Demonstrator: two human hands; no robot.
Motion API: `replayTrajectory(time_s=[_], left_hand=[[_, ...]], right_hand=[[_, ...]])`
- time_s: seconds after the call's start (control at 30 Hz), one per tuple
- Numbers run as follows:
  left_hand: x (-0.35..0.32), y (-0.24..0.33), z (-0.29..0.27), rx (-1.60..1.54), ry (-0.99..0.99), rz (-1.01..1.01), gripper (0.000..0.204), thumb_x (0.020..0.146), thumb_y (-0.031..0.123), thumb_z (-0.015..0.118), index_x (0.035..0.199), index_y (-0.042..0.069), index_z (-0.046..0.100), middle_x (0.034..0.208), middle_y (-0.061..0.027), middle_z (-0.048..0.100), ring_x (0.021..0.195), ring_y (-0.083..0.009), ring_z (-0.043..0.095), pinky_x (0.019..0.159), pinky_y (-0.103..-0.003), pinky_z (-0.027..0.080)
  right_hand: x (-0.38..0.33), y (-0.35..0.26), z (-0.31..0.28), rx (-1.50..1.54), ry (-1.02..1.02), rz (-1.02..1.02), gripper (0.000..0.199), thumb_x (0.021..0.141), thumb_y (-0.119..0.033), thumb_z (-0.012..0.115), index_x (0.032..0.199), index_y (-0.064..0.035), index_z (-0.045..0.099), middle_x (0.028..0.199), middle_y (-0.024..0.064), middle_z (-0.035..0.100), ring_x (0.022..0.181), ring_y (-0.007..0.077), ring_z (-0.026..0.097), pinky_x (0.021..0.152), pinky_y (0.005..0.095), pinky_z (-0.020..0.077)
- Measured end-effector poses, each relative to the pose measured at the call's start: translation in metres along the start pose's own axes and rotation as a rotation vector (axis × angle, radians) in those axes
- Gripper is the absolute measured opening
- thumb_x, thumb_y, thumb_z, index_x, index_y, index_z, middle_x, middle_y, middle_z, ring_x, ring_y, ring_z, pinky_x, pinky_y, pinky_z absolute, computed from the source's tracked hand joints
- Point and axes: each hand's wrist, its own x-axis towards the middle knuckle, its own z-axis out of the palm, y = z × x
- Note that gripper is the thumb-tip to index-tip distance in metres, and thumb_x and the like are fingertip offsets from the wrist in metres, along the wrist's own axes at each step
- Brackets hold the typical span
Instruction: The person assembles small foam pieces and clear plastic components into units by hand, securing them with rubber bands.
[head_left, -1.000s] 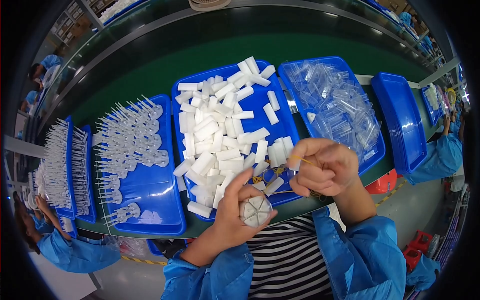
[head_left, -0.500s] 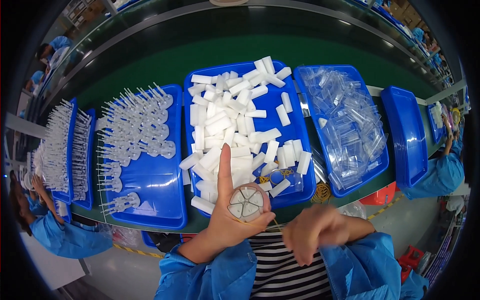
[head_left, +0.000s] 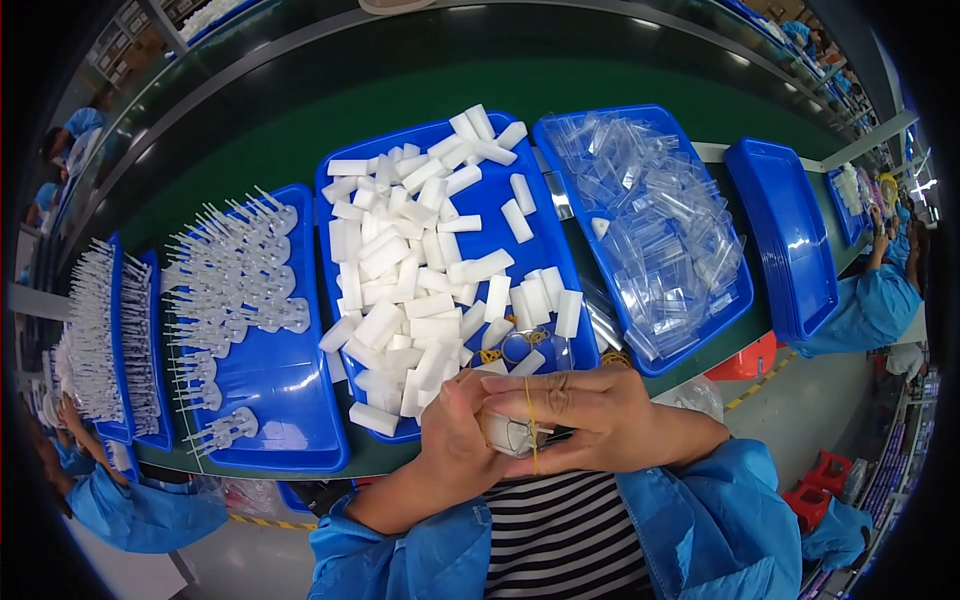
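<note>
Close in front of my body, my left hand (head_left: 452, 435) is closed around a round bundle of whitish wedge-shaped pieces (head_left: 508, 436). My right hand (head_left: 605, 420) meets it from the right, with a thin yellow rubber band (head_left: 532, 428) stretched across its fingers and thumb at the bundle's end. Most of the bundle is hidden by my hands. Just beyond them, a blue tray (head_left: 560, 295) holds a heap of white foam-like blocks (head_left: 385, 255), plus some yellow rubber bands (head_left: 490, 356) near its front right corner.
To the left, a blue tray (head_left: 285, 425) carries white discs with upright pins (head_left: 235, 270). On the right, another tray holds clear plastic sleeves (head_left: 660, 230); stacked blue trays (head_left: 790, 240) stand past it. Co-workers sit at the left (head_left: 140, 500) and right (head_left: 860, 305).
My right hand has come left to the bundle and now stretches the rubber band. My left hand has turned the bundle, and its raised index finger has folded down. The whole view has shifted slightly.
</note>
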Motion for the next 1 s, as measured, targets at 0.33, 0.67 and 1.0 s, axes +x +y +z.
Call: replayTrajectory(time_s=[0.33,0.67,1.0], left_hand=[[0.005,0.000,0.008,0.055,-0.016,0.033,0.106,0.062,0.002,0.069,0.133,-0.007,-0.008,0.096,-0.0243,0.054,0.075,-0.0346,0.058,0.062,-0.040,0.048],[0.012,0.002,-0.009,-0.513,-0.190,-0.177,0.107,0.069,0.004,0.062,0.135,0.005,-0.023,0.124,-0.0251,0.035,0.109,-0.0303,0.045,0.092,-0.037,0.037],[0.011,0.011,-0.006,-0.993,-0.173,-0.455,0.094,0.081,-0.001,0.043,0.133,0.018,-0.032,0.132,-0.0215,0.030,0.116,-0.0250,0.040,0.097,-0.035,0.030]], right_hand=[[-0.004,0.002,0.002,-0.186,0.092,0.056,0.042,0.060,-0.016,0.080,0.096,-0.0026,0.061,0.093,0.0132,0.065,0.077,0.0219,0.067,0.063,0.0267,0.0546],[-0.005,0.002,0.003,-0.218,0.243,0.013,0.041,0.057,-0.016,0.082,0.089,-0.0045,0.060,0.088,0.0116,0.061,0.070,0.0201,0.064,0.056,0.0238,0.0518],[0.004,0.010,0.010,-0.199,0.228,-0.141,0.039,0.054,-0.015,0.077,0.086,-0.0073,0.057,0.091,0.0038,0.055,0.070,0.0180,0.059,0.057,0.0266,0.0486]])
